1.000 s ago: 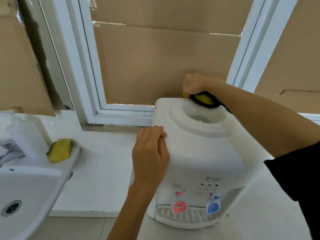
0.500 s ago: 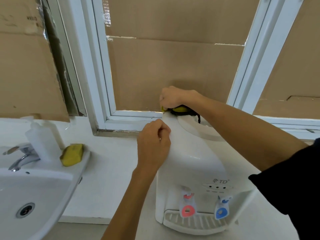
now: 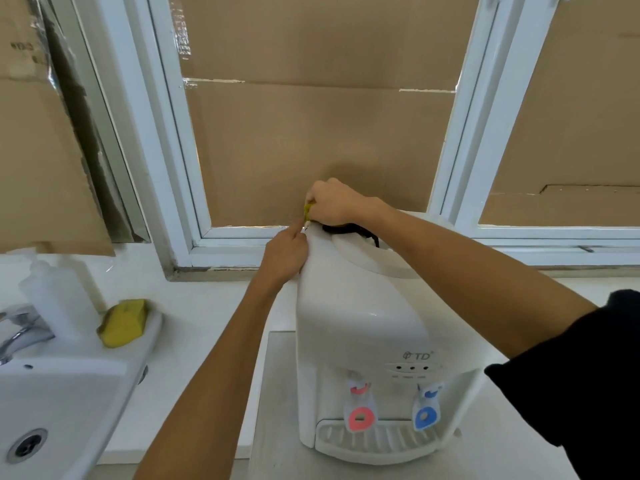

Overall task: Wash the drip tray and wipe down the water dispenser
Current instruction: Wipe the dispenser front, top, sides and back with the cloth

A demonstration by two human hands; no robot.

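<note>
Step in hand: wiping the top rear corner of the water dispenser [image 3: 360, 317], judged from where the cloth sits.
Doing it well: press the cloth flat and sweep along the rear edge, then round the bottle well, so the corner seam is not skipped; the bracing hand should hold firm so the light casing does not slide on the desk [image 3: 214, 317].
Right hand [image 3: 334, 204]: fingers curled over a yellow and black cloth [image 3: 341, 229], pressing it on the dispenser's top at the back left corner; forearm reaches in over the top.
Left hand [image 3: 285, 254]: just below and beside the right hand, fingers curled against the dispenser's upper left edge, steadying it; whether it pinches anything I cannot tell.
Drip tray [image 3: 375, 441]: seated at the dispenser's foot, well below both hands, under the red and blue taps.
Sponge [image 3: 123, 322]: far to the left of the left hand, on the sink [image 3: 69, 393] rim.
</note>
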